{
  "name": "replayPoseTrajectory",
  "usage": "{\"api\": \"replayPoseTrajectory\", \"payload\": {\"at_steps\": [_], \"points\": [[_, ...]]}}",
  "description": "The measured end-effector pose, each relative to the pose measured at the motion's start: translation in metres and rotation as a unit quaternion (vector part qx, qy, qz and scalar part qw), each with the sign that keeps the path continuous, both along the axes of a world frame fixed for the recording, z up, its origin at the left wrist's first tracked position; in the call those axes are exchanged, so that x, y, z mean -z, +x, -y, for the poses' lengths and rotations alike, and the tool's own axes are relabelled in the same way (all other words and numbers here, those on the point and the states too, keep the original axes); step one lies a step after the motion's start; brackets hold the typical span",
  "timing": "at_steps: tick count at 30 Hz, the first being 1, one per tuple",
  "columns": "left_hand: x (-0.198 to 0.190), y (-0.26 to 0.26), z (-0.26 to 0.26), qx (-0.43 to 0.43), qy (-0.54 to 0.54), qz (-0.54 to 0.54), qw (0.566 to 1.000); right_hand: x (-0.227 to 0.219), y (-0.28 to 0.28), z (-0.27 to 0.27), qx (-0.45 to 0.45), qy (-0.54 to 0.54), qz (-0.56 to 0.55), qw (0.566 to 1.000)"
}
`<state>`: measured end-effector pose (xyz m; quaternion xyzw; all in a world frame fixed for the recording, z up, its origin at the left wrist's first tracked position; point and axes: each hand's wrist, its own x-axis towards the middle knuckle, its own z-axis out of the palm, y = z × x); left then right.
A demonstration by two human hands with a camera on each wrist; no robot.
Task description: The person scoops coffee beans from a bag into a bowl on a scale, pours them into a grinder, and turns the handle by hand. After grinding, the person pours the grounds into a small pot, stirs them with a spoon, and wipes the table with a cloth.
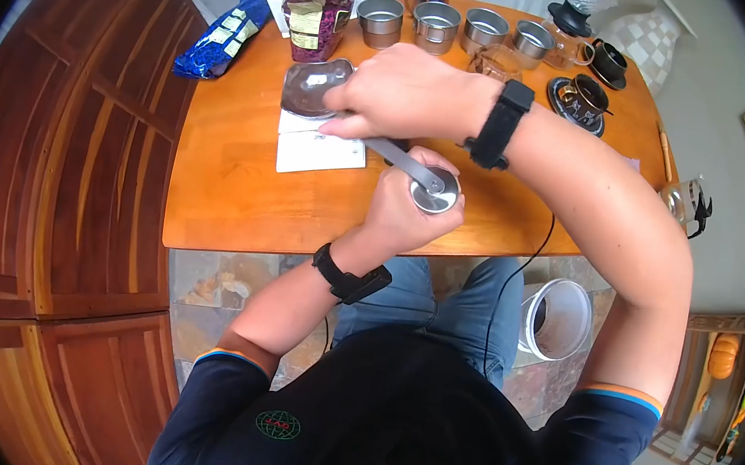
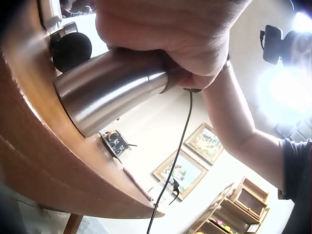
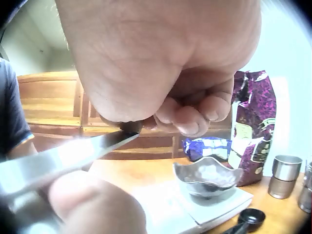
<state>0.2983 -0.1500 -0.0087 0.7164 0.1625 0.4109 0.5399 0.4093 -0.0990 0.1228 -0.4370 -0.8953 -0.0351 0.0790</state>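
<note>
My left hand (image 1: 391, 207) wraps round a steel hand coffee grinder (image 2: 109, 92), whose lid faces up in the head view. In the left wrist view its base is right at the wooden tabletop (image 2: 29, 83). My right hand (image 1: 396, 90) grips the knob end of the grinder's crank handle (image 1: 403, 160), fingers curled. The crank reaches out from the lid towards the back left. Just beyond the right hand, a wavy-rimmed grey bowl (image 3: 207, 183) sits on a flat white scale (image 1: 321, 156). A black scoop (image 3: 251, 218) lies beside the scale.
A purple coffee bag (image 1: 320, 18) and a blue bag (image 1: 222, 40) are at the back left. Several metal cups (image 1: 435, 28) line the back edge. A black cup (image 1: 589, 94) on a saucer stands right, near a glass press (image 1: 680, 203). A white bucket (image 1: 558, 320) is on the floor.
</note>
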Motion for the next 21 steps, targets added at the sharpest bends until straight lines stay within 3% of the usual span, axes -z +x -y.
{"api": "replayPoseTrajectory", "payload": {"at_steps": [2,8,14,18,21], "points": [[-0.001,-0.002,-0.001,0.000,0.014,0.002,1.000,0.004,0.016,-0.001,-0.001,0.010,-0.012,1.000],[-0.011,-0.006,0.002,-0.009,-0.006,-0.021,1.000,0.013,0.059,0.018,0.167,-0.011,-0.015,0.986],[-0.005,-0.004,0.001,-0.030,0.004,-0.006,1.000,0.024,0.092,0.081,0.276,-0.003,-0.066,0.959],[-0.006,-0.005,0.000,-0.048,0.036,0.012,0.998,0.027,0.088,0.136,0.316,0.031,-0.061,0.946],[-0.009,-0.004,0.000,-0.039,0.039,0.006,0.998,0.018,0.070,0.171,0.287,0.033,0.001,0.957]]}}
